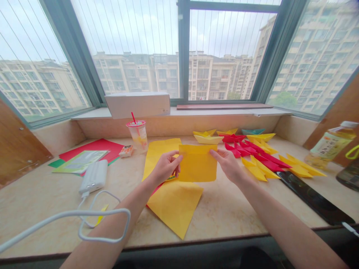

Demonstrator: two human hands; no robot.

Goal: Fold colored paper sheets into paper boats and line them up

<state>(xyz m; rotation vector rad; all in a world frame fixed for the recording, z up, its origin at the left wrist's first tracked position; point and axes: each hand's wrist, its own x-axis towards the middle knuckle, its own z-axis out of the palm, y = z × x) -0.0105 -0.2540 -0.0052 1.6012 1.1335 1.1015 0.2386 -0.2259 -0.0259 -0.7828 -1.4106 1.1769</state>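
Note:
A yellow sheet of paper [198, 164], roughly rectangular with a strip along its top edge, is held up above the counter. My left hand [167, 164] pinches its left edge near the top corner. At the opposite upper corner, my right hand [226, 162] grips it between thumb and fingers. Beneath lies a loose yellow sheet [176, 205] with one corner toward me. Another yellow sheet [161, 147] rests farther back, partly hidden by my left hand. A bit of red paper shows under them.
Folded paper boats, yellow [209, 139], red [231, 138] and teal [252, 132], stand at the back right. A black phone [314, 198] and a bottle [331, 144] are rightward. Leftward are a cup with straw [138, 136], a power bank [94, 175], a white cable [70, 214] and red paper [97, 146].

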